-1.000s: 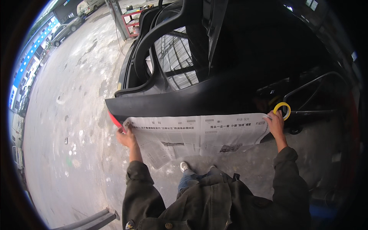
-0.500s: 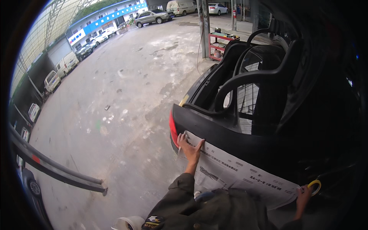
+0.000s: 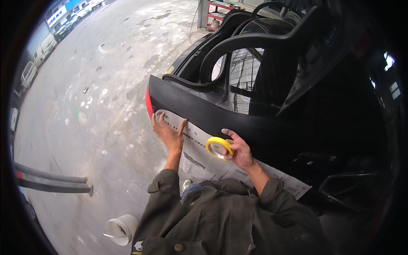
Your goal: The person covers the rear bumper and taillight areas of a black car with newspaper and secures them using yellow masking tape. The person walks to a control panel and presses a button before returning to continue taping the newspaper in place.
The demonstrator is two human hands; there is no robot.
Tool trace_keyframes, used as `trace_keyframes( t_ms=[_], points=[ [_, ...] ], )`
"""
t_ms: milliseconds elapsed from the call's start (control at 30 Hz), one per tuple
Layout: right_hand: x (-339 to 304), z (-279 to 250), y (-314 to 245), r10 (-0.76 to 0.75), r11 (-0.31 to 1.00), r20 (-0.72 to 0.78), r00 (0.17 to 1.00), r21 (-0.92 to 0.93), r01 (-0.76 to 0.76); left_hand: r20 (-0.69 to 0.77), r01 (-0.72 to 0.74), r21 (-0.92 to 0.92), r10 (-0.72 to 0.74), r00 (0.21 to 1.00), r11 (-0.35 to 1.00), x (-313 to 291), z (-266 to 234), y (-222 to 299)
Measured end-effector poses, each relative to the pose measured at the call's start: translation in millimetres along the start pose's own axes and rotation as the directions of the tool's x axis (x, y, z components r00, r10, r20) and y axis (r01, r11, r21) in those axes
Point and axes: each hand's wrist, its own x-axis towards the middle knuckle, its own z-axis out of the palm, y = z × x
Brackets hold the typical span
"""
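Observation:
A sheet of newspaper [image 3: 199,146] lies along the side of a dark car body [image 3: 199,98], its upper edge against the panel below the boot opening. My left hand [image 3: 169,134] is open near the red tail light [image 3: 148,104], its fingers spread and pressing the sheet's upper left corner to the panel. In front of the sheet's middle, my right hand [image 3: 241,152] grips a roll of yellow masking tape [image 3: 211,148], the index finger raised. The paper's right end hangs by the car with no hand on it. Its lower edge is partly hidden behind my arms.
A white bucket [image 3: 123,228] stands on the concrete floor at lower left. Two dark rails [image 3: 55,183] jut in from the left. A red tool cart [image 3: 212,17] stands beyond the car. Parked vehicles line the far left.
My right hand has let go of the newspaper's right end and moved left with the tape roll, closer to my left hand. The left hand stays at the corner. The view has tilted down and turned right.

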Motion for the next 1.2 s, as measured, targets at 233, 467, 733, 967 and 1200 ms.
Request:
trace_keyframes(
  t_ms=[233, 467, 733, 967, 1200],
  points=[
    [-3, -13, 20, 0.037, 0.965, 0.13, 0.991, -0.261, -0.002, 0.903, 0.889, -0.274, -0.219, 0.369, 0.366, -60, -51, 27],
    [-2, -17, 20, 0.085, 0.906, 0.19, 0.978, -0.423, 0.004, 0.937, 0.944, -0.286, -0.161, 0.311, 0.162, -75, -77, 75],
    [-8, -9, 5, 0.209, 0.935, 0.23, 0.951, -0.333, -0.125, 0.575, 0.302, -0.425, -0.004, 0.818, 0.853, -101, -80, 80],
    [-8, -20, 16, 0.141, 0.894, 0.288, 0.947, -0.449, 0.003, 0.77, 0.778, -0.453, -0.249, 0.588, 0.436, -114, -83, 76],
    [-15, -8, 23, 0.098, 0.681, 0.206, 0.974, -0.727, 0.085, 0.623, 0.636, -0.549, -0.242, 0.744, 0.543, -112, -94, 76]
  ],
)
